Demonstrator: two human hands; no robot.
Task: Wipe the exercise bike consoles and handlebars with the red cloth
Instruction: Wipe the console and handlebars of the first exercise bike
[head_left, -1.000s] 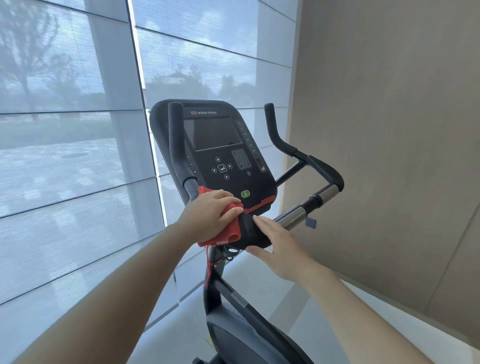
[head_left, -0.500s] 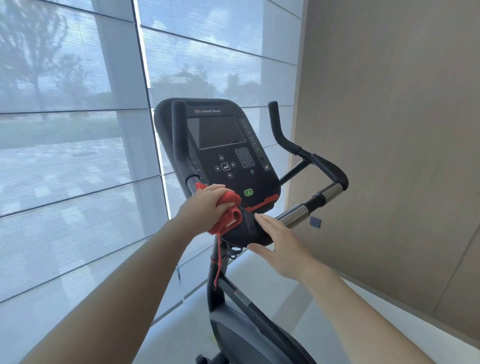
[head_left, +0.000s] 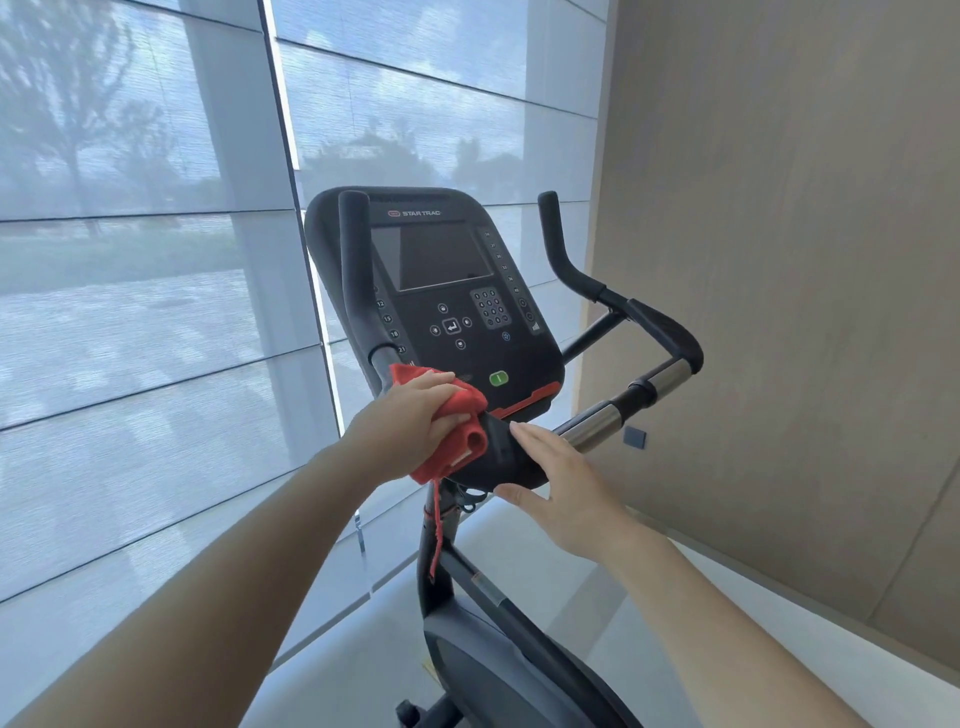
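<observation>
Now, with your left hand (head_left: 410, 426) clenched on the red cloth (head_left: 457, 431) at the console (head_left: 452, 291) base and your right hand (head_left: 561, 488) flat and empty just beside it, press firmly along the left handlebar (head_left: 356, 280) above your knuckles.

Open air between console (head_left: 441, 291) and right handlebar (head_left: 613, 306); left handlebar (head_left: 356, 270) close against console's left edge.

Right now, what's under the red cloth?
The left hand presses the red cloth against the lower left handlebar beside the console. The surface directly beneath is covered; a red thread dangles below.
</observation>
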